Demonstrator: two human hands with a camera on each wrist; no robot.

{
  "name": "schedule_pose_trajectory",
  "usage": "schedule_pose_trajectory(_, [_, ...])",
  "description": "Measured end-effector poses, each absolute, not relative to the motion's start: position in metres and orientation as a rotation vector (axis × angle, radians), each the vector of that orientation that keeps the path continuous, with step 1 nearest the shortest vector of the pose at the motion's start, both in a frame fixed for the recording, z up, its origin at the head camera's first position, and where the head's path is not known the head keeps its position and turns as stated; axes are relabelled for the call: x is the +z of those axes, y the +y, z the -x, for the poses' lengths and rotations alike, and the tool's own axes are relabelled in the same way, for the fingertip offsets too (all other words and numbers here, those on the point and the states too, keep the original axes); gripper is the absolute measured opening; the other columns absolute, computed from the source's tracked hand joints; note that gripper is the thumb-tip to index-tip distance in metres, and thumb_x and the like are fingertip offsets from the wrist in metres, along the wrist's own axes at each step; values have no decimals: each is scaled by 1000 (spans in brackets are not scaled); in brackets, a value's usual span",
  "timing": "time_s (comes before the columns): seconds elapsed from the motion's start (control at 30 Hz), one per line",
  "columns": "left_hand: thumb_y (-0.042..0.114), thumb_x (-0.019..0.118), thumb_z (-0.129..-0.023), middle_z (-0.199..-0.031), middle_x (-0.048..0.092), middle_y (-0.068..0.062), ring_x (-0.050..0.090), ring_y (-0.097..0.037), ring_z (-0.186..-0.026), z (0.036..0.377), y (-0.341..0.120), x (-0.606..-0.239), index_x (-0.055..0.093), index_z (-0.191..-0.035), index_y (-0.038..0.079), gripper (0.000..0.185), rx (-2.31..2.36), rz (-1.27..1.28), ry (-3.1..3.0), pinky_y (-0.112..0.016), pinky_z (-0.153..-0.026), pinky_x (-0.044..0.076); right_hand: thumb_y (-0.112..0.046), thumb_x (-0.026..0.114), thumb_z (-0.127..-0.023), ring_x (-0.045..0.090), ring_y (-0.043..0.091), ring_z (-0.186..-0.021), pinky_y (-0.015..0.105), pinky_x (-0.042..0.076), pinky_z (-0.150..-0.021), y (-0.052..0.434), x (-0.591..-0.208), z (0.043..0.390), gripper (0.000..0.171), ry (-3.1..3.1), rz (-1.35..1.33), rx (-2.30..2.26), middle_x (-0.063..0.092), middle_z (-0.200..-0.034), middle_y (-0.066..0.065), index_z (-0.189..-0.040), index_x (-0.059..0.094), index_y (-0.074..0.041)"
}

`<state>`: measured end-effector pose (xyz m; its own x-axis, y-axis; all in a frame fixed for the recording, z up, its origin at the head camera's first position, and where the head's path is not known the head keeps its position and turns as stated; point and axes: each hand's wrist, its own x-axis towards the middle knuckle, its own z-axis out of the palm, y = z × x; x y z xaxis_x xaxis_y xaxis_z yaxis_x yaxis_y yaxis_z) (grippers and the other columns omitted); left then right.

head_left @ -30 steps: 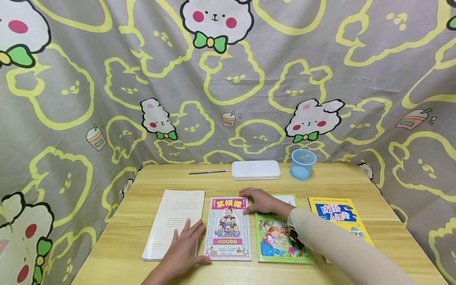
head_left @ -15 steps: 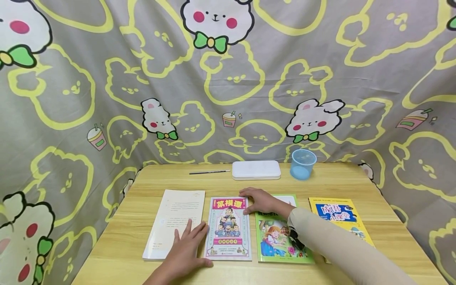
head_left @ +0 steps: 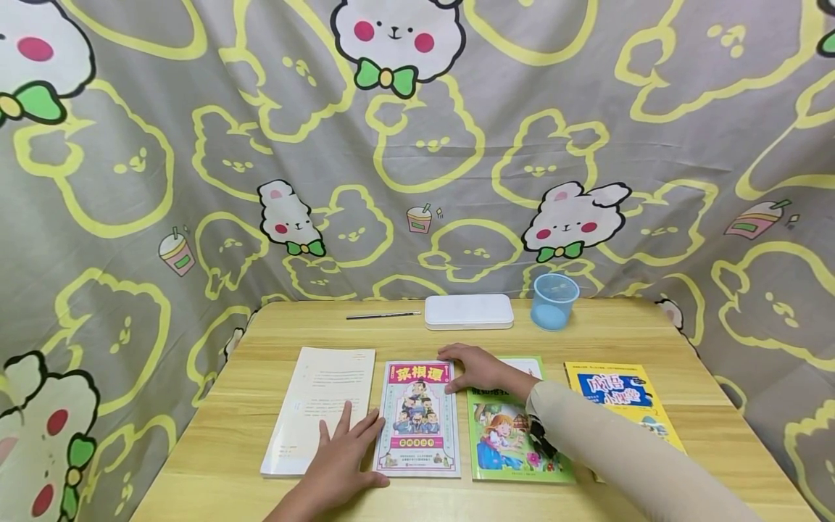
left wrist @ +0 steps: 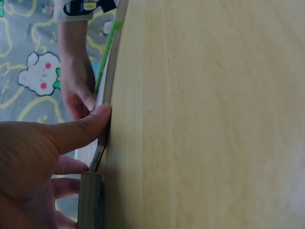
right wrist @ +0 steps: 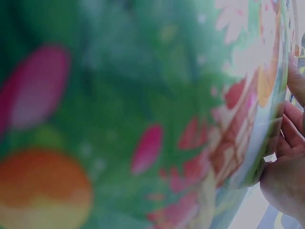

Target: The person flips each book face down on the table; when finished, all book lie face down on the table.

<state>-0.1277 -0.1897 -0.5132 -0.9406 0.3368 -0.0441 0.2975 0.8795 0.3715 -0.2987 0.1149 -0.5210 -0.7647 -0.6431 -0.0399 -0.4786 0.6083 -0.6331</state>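
Observation:
A thin comic-style book (head_left: 419, 420) with a pink title band lies flat in the middle of the table. My left hand (head_left: 341, 455) has its fingers spread along the lower left of it, with the thumb at the bottom corner. Part of that hand reaches over a thick cream book (head_left: 326, 395), whose edge (left wrist: 90, 200) shows in the left wrist view. At the comic book's upper right corner, my right hand (head_left: 481, 368) holds with bent fingers above and the thumb on the right side. Its forearm covers part of a green picture book (head_left: 499, 442).
A yellow book (head_left: 607, 388) lies on the right, partly under the sleeve (head_left: 607, 442). Along the back of the wooden table (head_left: 215, 435) are a pencil (head_left: 383, 315), a white case (head_left: 468, 310) and a blue cup (head_left: 554, 301). A patterned curtain (head_left: 417, 167) surrounds the table.
My left hand has shifted slightly to the right along the comic book's edge. The right hand and the books look the same.

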Motion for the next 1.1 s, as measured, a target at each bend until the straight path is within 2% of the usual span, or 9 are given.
schedule_pose_trajectory(0.4, [52,88,-70,-160,45,-8,12,-53,-153,127,-189,-513,55,-149,10,96,578,-473,2923,-89,-105,0,-37,83,-88,40,38,-147,56,38,-118,115,-522,299,71,2579,933,-883,46,-158,12,-147,56,-7])
schedule_pose_trajectory(0.77, [44,93,-64,-158,48,-8,10,-53,-154,130,-189,-515,57,-147,9,97,737,-413,2902,-87,-106,-6,-36,82,-88,39,37,-148,55,38,-118,114,-522,298,70,2581,931,-884,45,-159,12,-146,56,-7])
schedule_pose_trajectory(1.1, [42,95,-60,-157,48,-9,13,-53,-153,131,-187,-508,57,-147,8,100,812,-371,2878,-86,-107,-6,-35,82,-89,39,37,-148,55,38,-118,114,-521,298,70,2577,947,-880,45,-159,13,-147,56,-6])
